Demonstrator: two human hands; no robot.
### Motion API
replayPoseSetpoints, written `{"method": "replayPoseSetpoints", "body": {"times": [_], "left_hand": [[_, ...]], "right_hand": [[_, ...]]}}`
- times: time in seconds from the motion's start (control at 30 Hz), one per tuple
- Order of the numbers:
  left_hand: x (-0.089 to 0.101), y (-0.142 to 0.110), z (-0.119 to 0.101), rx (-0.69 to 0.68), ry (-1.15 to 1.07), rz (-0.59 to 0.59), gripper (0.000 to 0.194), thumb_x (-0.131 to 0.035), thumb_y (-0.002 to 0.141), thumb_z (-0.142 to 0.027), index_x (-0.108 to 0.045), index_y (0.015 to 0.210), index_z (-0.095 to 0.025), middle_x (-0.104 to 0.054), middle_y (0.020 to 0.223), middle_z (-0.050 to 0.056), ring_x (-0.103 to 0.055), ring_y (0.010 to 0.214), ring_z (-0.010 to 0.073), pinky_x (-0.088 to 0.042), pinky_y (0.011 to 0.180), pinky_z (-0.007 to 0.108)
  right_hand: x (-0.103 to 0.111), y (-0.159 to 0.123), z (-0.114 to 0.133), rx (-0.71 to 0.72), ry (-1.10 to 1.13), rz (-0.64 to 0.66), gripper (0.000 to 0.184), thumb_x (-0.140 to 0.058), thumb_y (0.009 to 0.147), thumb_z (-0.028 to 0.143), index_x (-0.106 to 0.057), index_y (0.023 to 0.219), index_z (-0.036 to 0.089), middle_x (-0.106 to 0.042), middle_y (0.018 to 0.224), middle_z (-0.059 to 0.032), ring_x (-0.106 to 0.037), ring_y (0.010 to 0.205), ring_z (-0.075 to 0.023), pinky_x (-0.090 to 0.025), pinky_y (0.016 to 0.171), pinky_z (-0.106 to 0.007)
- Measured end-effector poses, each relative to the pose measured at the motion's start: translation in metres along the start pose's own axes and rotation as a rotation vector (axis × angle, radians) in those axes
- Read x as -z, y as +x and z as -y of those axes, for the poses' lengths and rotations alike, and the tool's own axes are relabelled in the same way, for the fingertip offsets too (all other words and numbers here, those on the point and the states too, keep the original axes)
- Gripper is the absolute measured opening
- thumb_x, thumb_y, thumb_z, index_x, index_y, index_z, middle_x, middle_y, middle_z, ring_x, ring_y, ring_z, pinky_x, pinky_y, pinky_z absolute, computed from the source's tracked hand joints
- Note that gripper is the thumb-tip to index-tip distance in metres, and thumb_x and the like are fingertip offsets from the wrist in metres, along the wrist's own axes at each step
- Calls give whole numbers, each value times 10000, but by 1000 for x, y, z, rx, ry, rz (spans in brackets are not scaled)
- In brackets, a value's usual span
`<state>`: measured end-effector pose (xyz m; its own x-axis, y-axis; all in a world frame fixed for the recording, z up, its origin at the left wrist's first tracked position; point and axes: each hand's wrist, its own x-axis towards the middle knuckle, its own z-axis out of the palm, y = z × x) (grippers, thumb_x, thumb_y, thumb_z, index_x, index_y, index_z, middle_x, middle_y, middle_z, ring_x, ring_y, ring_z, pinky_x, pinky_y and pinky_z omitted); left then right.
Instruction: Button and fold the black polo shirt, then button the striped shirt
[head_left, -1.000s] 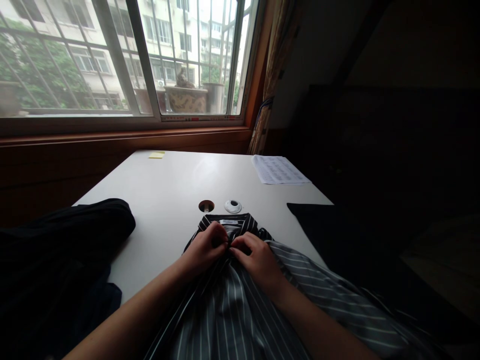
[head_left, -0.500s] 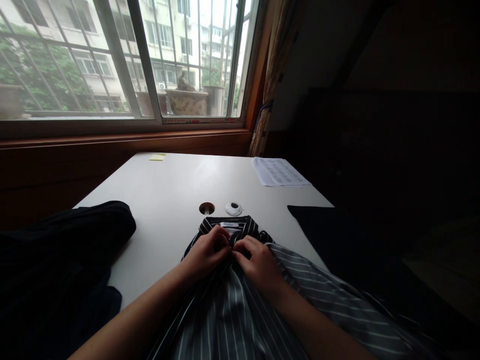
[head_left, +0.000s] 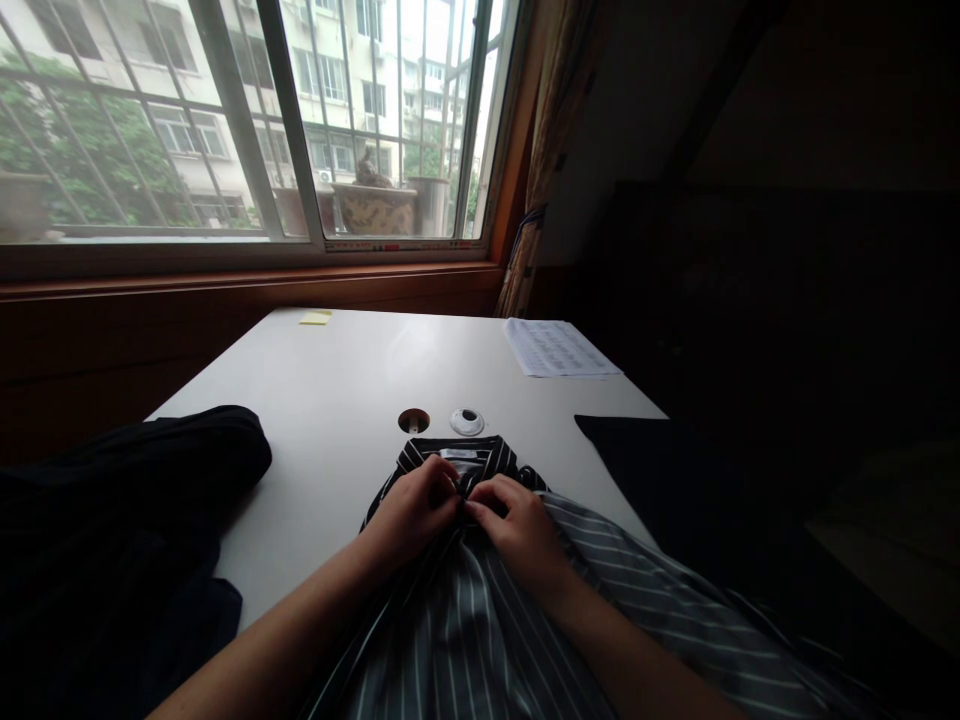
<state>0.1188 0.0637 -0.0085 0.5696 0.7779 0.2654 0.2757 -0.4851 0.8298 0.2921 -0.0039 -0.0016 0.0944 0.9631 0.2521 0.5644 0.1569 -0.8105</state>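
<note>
A dark striped shirt (head_left: 465,610) lies on the white table with its collar at the far end and a pale label inside the neck. My left hand (head_left: 416,505) pinches the front edge of the shirt just below the collar. Close against it, my right hand (head_left: 517,520) pinches the opposite edge, thumb and forefinger together. The fingertips of both hands nearly meet at the neck opening. Whether a button sits between them is too small to make out. One striped sleeve (head_left: 660,570) spreads out to the right.
Dark folded clothing (head_left: 135,480) covers the left side of the white table (head_left: 360,370). Another dark cloth (head_left: 637,450) lies at the right edge. Printed sheets (head_left: 562,348), a yellow sticky note (head_left: 316,317), a cable hole (head_left: 414,421) and its round cover (head_left: 466,422) are farther back.
Both hands stay pinched at the shirt's neck opening, with hardly any finger movement. The whole view has shifted very slightly.
</note>
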Motion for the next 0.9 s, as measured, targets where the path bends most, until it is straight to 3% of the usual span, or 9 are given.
{"method": "replayPoseSetpoints", "body": {"times": [0.3,0.5,0.7,0.9], "left_hand": [[5,2,0,47,23,-38,229,-641,815,-195,-556,1025,-227,-673,849,-7,-632,769,165,-478,705,272],[6,2,3,92,110,-82,129,-615,842,-193,-565,958,-222,-661,856,5,-624,796,180,-472,716,287],[6,2,8,36,234,-115,43,-606,842,-178,-588,854,-215,-642,856,19,-598,821,201,-454,711,300],[6,2,6,-11,288,-132,88,-557,843,-126,-566,828,-213,-625,875,29,-575,864,212,-457,739,311]], "right_hand": [[0,1,-3,0,-24,-76,92,-597,890,225,-636,808,208,-644,830,-13,-609,792,-186,-452,707,-301],[-2,-1,-4,82,-123,-31,88,-597,871,139,-648,879,209,-632,879,-16,-611,854,-185,-462,772,-313],[-3,-3,-3,141,-238,14,94,-614,872,142,-658,844,220,-632,872,-19,-604,887,-204,-468,816,-345],[-3,-4,-5,177,-327,13,243,-575,905,160,-677,1108,246,-632,980,-51,-579,936,-229,-474,869,-396]]}}
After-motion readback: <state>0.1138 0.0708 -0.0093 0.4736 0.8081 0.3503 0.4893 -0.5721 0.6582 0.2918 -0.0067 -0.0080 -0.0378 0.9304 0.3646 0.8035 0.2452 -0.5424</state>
